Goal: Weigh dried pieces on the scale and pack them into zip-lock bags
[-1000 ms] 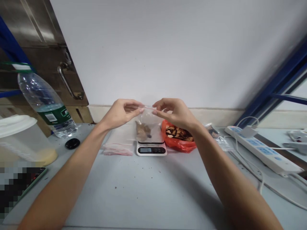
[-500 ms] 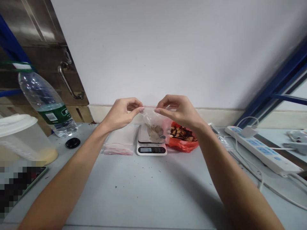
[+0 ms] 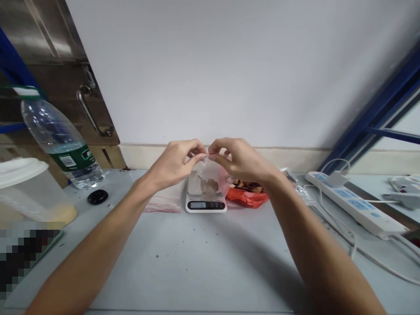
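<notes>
Clear glossy plastic zip bag (image 3: pixel 211 178), matt grey table (image 3: pixel 197 262), brushed metal cabinet (image 3: pixel 42 39).

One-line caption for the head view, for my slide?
Left hand and right hand pinch a clear zip bag above a kitchen scale.

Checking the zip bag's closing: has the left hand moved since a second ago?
Yes. The left hand shifted right, toward the kitchen scale, nearing the right hand.

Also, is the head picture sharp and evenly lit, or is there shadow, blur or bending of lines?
Head view: soft, even light, a faint shadow on the table; the water bottle and blue frame lean outward, wide-lens distortion; the clear bag pinched by left hand and right hand looks soft; a pixelated block hides the lower-left corner.
</notes>
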`<action>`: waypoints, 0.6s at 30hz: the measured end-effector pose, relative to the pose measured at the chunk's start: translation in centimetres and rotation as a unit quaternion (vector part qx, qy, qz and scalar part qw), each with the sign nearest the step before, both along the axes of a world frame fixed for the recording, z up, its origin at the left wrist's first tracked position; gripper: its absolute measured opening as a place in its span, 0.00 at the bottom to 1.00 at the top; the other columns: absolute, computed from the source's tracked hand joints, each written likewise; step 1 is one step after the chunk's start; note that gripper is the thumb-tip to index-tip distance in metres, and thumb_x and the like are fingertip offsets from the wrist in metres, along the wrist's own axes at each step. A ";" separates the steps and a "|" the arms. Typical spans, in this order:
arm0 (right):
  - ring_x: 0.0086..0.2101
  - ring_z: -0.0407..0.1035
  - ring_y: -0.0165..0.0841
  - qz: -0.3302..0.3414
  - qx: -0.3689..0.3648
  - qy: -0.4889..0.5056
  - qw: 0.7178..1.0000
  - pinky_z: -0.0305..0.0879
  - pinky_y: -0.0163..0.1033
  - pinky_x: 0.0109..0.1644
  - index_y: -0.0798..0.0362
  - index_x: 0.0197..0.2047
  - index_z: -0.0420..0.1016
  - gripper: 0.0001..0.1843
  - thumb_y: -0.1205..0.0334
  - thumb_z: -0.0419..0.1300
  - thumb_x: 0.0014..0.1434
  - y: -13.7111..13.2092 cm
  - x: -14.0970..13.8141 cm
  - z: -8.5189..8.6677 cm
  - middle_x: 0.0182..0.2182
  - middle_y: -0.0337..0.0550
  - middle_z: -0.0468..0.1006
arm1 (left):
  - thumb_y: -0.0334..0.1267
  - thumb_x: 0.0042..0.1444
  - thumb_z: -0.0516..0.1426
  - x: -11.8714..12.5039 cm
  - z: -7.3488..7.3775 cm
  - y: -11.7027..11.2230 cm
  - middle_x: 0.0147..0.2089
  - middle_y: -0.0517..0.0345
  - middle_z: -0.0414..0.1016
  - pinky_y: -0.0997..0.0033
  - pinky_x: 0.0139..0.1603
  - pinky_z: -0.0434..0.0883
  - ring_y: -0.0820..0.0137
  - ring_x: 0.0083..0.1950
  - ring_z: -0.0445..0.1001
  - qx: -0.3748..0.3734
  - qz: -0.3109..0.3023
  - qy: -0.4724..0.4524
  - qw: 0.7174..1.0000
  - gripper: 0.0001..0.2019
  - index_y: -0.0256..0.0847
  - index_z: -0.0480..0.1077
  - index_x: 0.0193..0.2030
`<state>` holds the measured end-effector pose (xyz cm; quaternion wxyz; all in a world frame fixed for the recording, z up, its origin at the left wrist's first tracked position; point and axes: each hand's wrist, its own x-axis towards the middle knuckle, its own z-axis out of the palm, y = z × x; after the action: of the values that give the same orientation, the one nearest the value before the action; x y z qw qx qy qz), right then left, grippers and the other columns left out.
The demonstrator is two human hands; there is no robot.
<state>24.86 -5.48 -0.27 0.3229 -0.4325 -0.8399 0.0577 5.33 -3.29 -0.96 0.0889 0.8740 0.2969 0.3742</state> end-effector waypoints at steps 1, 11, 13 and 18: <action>0.32 0.69 0.34 -0.003 -0.001 -0.013 1.000 0.62 0.39 0.37 0.55 0.37 0.76 0.09 0.64 0.55 0.62 0.1 0.1 0.0 0.33 0.45 0.79 | 0.39 0.61 0.54 -0.1 0.0 0.1 0.35 0.55 0.79 0.71 0.33 0.69 0.69 0.34 0.75 0.008 0.004 0.007 1.000 0.09 0.39 0.73 0.36; 0.36 0.72 0.35 -0.054 -0.045 -0.064 0.995 0.66 0.39 0.40 0.54 0.38 0.75 0.08 0.64 0.55 0.62 0.4 3.8 0.5 0.39 0.48 0.79 | 0.40 0.59 0.54 -1.8 0.9 0.8 0.35 0.54 0.79 0.72 0.34 0.71 0.66 0.37 0.77 -0.005 0.060 0.001 0.998 0.09 0.39 0.73 0.35; 0.34 0.72 0.35 -0.082 -0.068 -0.085 0.991 0.66 0.39 0.39 0.53 0.37 0.76 0.09 0.61 0.56 0.62 0.4 4.4 0.7 0.37 0.47 0.80 | 0.41 0.60 0.54 -1.9 0.8 1.0 0.35 0.54 0.80 0.71 0.34 0.71 0.66 0.37 0.77 -0.005 0.053 0.009 0.999 0.10 0.39 0.73 0.36; 0.38 0.75 0.37 -0.041 -0.127 -0.090 0.987 0.69 0.38 0.40 0.53 0.44 0.78 0.15 0.55 0.64 0.56 -0.1 3.8 1.1 0.43 0.47 0.82 | 0.41 0.63 0.54 -0.9 0.7 0.8 0.37 0.54 0.80 0.69 0.40 0.72 0.67 0.38 0.77 0.065 -0.002 0.029 0.997 0.10 0.39 0.73 0.37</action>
<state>28.68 -5.59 0.86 0.1908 -0.5073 -0.8329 0.1120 4.40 -2.48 -0.24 0.0239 0.8890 0.2731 0.3667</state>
